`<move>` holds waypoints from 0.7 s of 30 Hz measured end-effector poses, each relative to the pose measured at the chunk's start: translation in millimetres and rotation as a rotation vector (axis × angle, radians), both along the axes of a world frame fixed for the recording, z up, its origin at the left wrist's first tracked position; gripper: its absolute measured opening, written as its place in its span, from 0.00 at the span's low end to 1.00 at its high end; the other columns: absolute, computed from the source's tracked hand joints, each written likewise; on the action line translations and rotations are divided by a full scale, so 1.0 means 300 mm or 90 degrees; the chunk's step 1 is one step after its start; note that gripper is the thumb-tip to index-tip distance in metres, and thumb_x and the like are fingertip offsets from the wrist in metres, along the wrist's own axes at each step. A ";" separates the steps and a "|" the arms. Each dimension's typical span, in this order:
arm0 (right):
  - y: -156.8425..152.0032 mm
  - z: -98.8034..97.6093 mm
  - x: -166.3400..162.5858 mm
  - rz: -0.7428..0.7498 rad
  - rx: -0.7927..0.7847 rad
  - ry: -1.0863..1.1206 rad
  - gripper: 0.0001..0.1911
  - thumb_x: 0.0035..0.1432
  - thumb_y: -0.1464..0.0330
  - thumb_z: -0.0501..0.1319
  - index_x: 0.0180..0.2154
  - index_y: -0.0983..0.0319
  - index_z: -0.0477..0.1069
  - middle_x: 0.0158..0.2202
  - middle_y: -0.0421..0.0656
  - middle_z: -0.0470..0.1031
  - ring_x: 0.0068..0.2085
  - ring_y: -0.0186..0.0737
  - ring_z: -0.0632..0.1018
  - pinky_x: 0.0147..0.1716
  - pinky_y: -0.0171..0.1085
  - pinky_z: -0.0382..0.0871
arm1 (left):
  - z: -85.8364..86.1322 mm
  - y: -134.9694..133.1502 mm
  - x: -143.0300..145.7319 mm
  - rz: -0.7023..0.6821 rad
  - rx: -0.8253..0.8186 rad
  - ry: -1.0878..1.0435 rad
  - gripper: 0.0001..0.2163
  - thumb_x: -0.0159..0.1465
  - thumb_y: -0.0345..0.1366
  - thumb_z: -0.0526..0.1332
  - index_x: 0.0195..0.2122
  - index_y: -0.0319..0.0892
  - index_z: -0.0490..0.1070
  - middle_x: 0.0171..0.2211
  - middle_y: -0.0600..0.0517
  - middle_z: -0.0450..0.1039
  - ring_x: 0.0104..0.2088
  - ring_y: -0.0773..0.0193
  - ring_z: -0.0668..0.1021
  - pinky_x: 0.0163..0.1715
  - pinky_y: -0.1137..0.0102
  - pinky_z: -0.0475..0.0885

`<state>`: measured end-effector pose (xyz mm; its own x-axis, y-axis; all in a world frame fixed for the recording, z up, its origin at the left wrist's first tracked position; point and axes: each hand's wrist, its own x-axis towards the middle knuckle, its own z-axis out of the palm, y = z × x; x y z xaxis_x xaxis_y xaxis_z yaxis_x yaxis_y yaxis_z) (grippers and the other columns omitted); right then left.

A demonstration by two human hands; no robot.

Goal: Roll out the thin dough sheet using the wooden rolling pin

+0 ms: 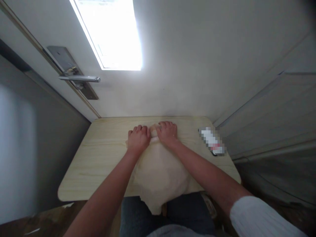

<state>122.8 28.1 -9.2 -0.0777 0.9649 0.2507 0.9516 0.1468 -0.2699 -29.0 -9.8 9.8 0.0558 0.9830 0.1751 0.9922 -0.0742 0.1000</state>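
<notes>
A thin cream cloth (160,174) lies over the middle of the wooden table (98,158), its near corner hanging past the front edge above my lap. At the cloth's far end, my left hand (139,139) has its fingers curled over the fabric. Just to the right, my right hand (168,133) is also closed on that end, its thumb pointing toward the left hand. Between the two hands the cloth looks bunched or rolled; whether anything is wrapped inside I cannot tell. Both sets of fingertips are partly hidden.
A phone-like object (211,141), blurred out, rests at the table's right side. Behind the table stands a pale door with a metal lever handle (80,79) and a bright window pane (116,36). Grey fabric-like panelling (271,118) borders the right side.
</notes>
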 end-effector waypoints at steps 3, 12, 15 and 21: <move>-0.078 -0.003 0.016 0.030 0.033 -0.010 0.20 0.70 0.58 0.49 0.52 0.60 0.72 0.53 0.50 0.75 0.55 0.49 0.69 0.60 0.52 0.49 | 0.003 -0.057 0.028 0.035 0.042 -0.006 0.23 0.72 0.47 0.41 0.49 0.42 0.72 0.46 0.41 0.75 0.49 0.49 0.74 0.50 0.52 0.63; -0.265 -0.045 0.062 0.027 -0.009 -0.026 0.27 0.71 0.55 0.44 0.64 0.59 0.60 0.66 0.50 0.62 0.67 0.52 0.58 0.64 0.60 0.38 | -0.047 -0.247 0.075 0.078 0.082 -0.042 0.25 0.72 0.46 0.41 0.64 0.41 0.62 0.64 0.42 0.65 0.64 0.50 0.64 0.66 0.47 0.46; -0.252 -0.045 0.058 0.027 -0.015 -0.030 0.29 0.71 0.54 0.43 0.65 0.60 0.59 0.66 0.51 0.61 0.68 0.53 0.57 0.65 0.61 0.38 | -0.048 -0.247 0.067 0.079 0.068 -0.030 0.27 0.72 0.48 0.40 0.65 0.41 0.60 0.66 0.42 0.62 0.66 0.48 0.61 0.66 0.45 0.45; -0.171 -0.033 0.026 0.020 0.005 -0.029 0.28 0.71 0.55 0.44 0.65 0.59 0.61 0.66 0.48 0.63 0.67 0.54 0.58 0.65 0.61 0.40 | -0.030 -0.154 0.038 0.070 0.057 -0.024 0.26 0.72 0.48 0.40 0.63 0.43 0.62 0.65 0.42 0.63 0.65 0.47 0.63 0.63 0.44 0.52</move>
